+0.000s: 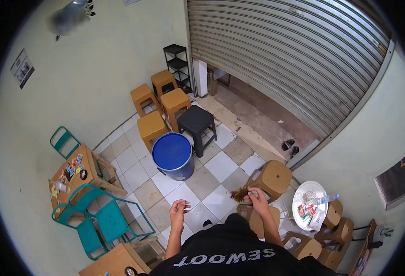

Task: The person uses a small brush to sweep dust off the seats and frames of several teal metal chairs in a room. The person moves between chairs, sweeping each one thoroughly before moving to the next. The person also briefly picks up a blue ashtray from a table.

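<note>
My right hand [255, 198] grips a small bushy bundle [239, 195], yellow-brown with dark reddish tips, possibly a feather duster head. It is just left of a tan woven-pattern plastic stool [276, 176], and I cannot tell if the bundle touches the stool. My left hand [179, 211] hovers over the tiled floor [192, 198], its fingers loosely curled and nothing seen in them. Ahead of both hands stands a blue lidded plastic bucket [172, 151]. Another tan stool [265, 220] is partly hidden beneath my right forearm.
A round white table [301, 220] at right holds a bottle, glasses and cards. Stools [302, 245] crowd below it. At left are teal metal chairs [111, 220] and a wooden table [85, 151]. Yellow stools [152, 124] and a black stool [197, 120] stand near the half-raised roller shutter [285, 51].
</note>
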Motion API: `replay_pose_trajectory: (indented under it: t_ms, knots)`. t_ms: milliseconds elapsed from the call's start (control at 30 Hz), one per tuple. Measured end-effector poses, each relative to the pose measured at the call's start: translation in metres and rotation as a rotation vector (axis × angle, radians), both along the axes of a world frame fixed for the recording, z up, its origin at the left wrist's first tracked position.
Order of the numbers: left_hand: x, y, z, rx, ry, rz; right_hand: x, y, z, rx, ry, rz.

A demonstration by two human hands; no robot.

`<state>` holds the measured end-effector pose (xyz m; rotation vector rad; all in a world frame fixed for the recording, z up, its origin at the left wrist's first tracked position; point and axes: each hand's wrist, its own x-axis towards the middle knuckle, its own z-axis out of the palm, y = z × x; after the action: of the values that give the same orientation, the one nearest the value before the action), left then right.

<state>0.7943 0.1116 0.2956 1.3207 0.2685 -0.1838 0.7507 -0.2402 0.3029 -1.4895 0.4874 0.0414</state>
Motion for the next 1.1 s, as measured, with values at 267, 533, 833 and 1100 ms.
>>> replay_pose_trajectory:
  t_ms: [267,533,833,1100]
  knots:
    - [0.111,-0.033,-0.003,0.042,-0.031,-0.135,0.104,-0.022,0.01,0.0,-0.085,-0.002]
    - [0.23,-0.084,-0.004,0.097,-0.056,-0.127,0.21,-0.075,-0.001,0.027,-0.112,-0.013]
    - [0.359,-0.172,0.01,0.118,-0.109,-0.15,0.344,-0.134,0.032,0.052,-0.127,0.198]
    - [0.437,-0.219,0.011,0.139,-0.137,-0.16,0.456,-0.169,0.03,0.154,-0.115,0.309]
